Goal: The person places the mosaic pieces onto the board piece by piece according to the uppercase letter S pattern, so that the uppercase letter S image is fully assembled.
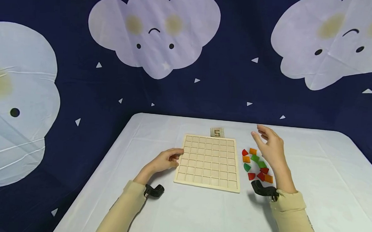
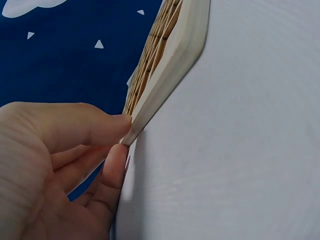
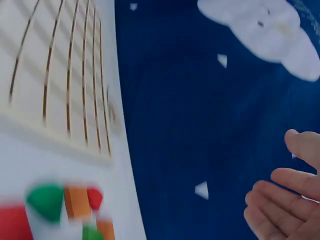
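A pale wooden grid board (image 1: 207,162) lies on the white table, its squares bare. At its left edge is my left hand (image 1: 163,161); in the left wrist view the thumb and a finger of that hand (image 2: 65,155) pinch the board's rim (image 2: 175,62). My right hand (image 1: 272,148) is raised beside the colored pieces, fingers apart and slightly bent, holding nothing; the right wrist view shows it (image 3: 290,200) away from the board (image 3: 55,80). Red, orange and green pieces (image 1: 254,158) lie loose to the right of the board.
A small patterned square (image 1: 217,132) lies just behind the board's back edge. The white table (image 1: 199,215) reaches a dark blue cloth backdrop (image 1: 174,94) with clouds and small white triangles. Black wrist-worn devices show at both sleeves.
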`<act>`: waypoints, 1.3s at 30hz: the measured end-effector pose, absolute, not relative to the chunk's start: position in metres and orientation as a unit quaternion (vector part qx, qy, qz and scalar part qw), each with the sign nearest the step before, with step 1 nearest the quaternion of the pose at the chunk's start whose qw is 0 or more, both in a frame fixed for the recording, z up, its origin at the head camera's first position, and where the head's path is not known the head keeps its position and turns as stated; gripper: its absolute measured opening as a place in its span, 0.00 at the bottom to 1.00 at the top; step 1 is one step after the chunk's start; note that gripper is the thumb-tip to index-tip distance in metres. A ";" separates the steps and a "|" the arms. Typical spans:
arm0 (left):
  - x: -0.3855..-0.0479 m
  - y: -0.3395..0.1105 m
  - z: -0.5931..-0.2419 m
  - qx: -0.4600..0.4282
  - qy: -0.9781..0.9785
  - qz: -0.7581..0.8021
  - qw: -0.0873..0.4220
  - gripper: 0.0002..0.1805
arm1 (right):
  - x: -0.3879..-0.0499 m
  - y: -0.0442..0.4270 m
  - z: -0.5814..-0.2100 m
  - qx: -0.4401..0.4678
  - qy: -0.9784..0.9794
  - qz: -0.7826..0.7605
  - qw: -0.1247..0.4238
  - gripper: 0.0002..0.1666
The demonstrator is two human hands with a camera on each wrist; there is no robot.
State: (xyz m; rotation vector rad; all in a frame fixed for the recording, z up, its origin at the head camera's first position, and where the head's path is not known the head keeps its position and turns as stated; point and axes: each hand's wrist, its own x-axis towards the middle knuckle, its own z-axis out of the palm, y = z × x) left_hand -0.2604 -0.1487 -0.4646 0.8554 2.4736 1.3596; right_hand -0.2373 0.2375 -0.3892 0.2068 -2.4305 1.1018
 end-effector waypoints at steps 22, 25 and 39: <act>-0.261 -0.150 -0.467 0.292 0.824 0.474 0.107 0.30 | -0.231 0.314 -0.467 -0.025 -0.905 0.398 0.149 0.26; -0.261 -0.150 -0.466 0.293 0.822 0.476 0.108 0.30 | -0.231 0.312 -0.474 -0.016 -0.913 0.376 0.158 0.25; -0.264 -0.150 -0.469 0.282 0.828 0.473 0.109 0.31 | -0.236 0.309 -0.490 0.026 -0.923 0.327 0.200 0.21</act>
